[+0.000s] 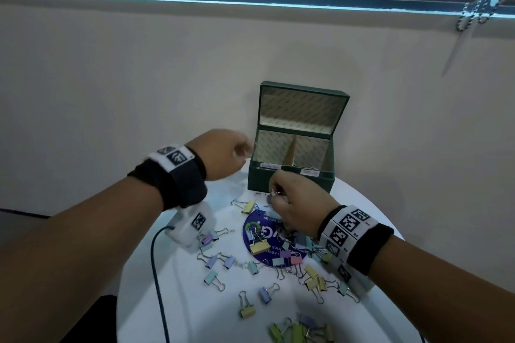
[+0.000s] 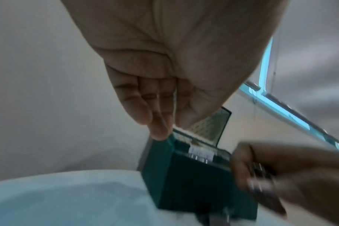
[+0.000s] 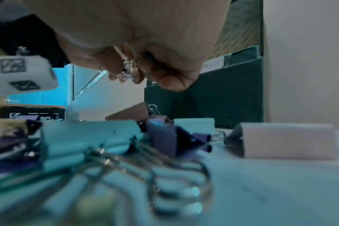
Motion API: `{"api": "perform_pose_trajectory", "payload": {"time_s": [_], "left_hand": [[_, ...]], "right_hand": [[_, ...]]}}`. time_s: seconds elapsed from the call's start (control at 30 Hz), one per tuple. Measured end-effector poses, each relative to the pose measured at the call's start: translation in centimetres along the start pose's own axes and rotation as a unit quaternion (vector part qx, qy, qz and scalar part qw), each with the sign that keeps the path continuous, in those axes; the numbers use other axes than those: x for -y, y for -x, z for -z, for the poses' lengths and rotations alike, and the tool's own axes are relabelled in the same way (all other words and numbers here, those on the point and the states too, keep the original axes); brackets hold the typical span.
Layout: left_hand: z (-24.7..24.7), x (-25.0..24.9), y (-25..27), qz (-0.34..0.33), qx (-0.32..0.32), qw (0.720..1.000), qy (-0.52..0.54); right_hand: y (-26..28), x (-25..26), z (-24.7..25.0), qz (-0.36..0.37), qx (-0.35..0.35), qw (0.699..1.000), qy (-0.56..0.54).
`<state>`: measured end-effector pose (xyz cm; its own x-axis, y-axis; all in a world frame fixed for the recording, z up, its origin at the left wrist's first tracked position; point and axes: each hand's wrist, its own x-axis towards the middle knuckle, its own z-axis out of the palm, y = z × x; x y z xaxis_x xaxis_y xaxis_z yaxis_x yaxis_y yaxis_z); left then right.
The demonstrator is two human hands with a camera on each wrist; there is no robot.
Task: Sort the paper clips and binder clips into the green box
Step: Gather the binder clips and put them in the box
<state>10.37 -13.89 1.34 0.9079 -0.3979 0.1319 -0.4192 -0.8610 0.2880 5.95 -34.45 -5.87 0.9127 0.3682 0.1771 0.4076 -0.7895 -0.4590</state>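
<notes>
The green box (image 1: 289, 179) stands open at the back of the white round table (image 1: 178, 301), lid up, with a divider between two compartments. Pastel binder clips (image 1: 259, 245) lie scattered in front of it. My right hand (image 1: 274, 193) hovers just before the box's front wall and pinches a small bunch of silver paper clips (image 3: 129, 71). My left hand (image 1: 245, 147) is raised beside the box's left wall (image 2: 157, 168); its straight fingers (image 2: 161, 131) point down near the corner and nothing shows in them. The box's inside floor is hidden.
A purple round printed disc (image 1: 252, 224) lies under some clips mid-table. A dark cable (image 1: 156, 273) runs down the table's left side. More binder clips (image 3: 91, 137) crowd under my right wrist and at the near edge (image 1: 295, 331). The wall is close behind the box.
</notes>
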Motion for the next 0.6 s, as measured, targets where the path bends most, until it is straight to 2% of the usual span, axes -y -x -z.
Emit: {"api": "perform_pose_trajectory", "payload": {"time_s": [0.13, 0.23, 0.3, 0.37, 0.43, 0.5, 0.53, 0.6], "left_hand": [[-1.3, 1.1, 5.2, -0.003, 0.142, 0.973, -0.182], [-1.4, 2.2, 8.0, 0.033, 0.182, 0.971, -0.152], [-1.4, 3.0, 9.3, 0.049, 0.189, 0.975, -0.107], [-1.9, 3.5, 10.2, 0.05, 0.194, 0.975, -0.095], [-2.9, 3.8, 10.8, 0.052, 0.199, 0.974, -0.092], [-3.7, 4.3, 10.8, 0.052, 0.19, 0.976, -0.097], [-3.9, 4.5, 10.6, 0.053, 0.181, 0.977, -0.099], [-4.1, 4.7, 10.2, 0.041, 0.163, 0.98, -0.107]], "right_hand": [[0.3, 1.0, 0.6, 0.024, -0.012, 0.999, 0.037], [-1.4, 1.7, 2.4, 0.034, -0.056, 0.995, 0.075], [-3.5, 2.0, 3.7, 0.024, -0.099, 0.99, 0.096], [-5.6, 2.2, 4.6, -0.007, -0.109, 0.987, 0.116], [-7.0, 2.4, 4.9, -0.07, -0.06, 0.982, 0.165], [-7.3, 3.2, 4.7, -0.119, -0.006, 0.962, 0.246], [-7.1, 3.8, 4.2, -0.11, -0.008, 0.955, 0.276], [-6.1, 5.8, 2.9, -0.029, -0.031, 0.957, 0.287]]}}
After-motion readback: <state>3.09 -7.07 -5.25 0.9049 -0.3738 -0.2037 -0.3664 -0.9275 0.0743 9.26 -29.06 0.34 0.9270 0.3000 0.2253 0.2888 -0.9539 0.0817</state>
